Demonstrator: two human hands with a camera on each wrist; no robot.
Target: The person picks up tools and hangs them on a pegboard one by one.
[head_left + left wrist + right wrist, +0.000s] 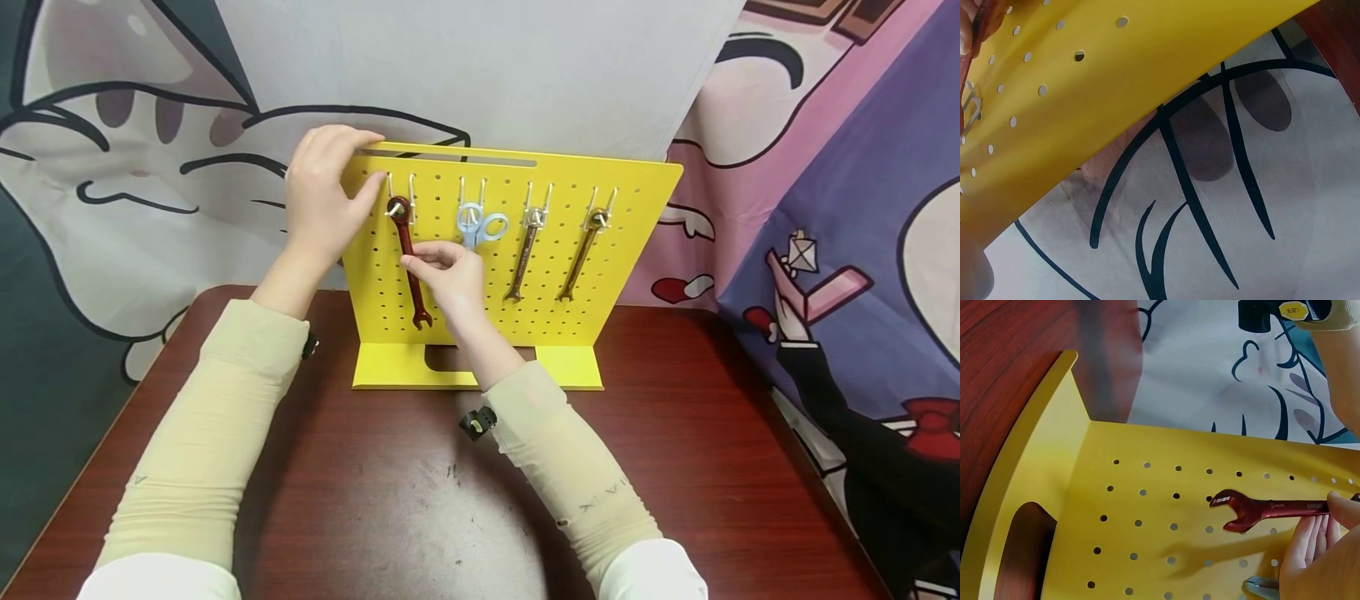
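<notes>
A red wrench hangs by its ring end on a white hook at the left of the yellow pegboard. My right hand pinches its shaft between thumb and fingers; the open jaw end points down. In the right wrist view the wrench stands off the board and casts a shadow on it. My left hand grips the board's upper left corner, thumb in front and fingers over the top edge. Beside the right hand hang light blue scissors.
Farther right on the board, a silver wrench and a brass-toned wrench hang on white hooks. The board's base stands on a dark red wooden table. A printed cloth hangs behind it.
</notes>
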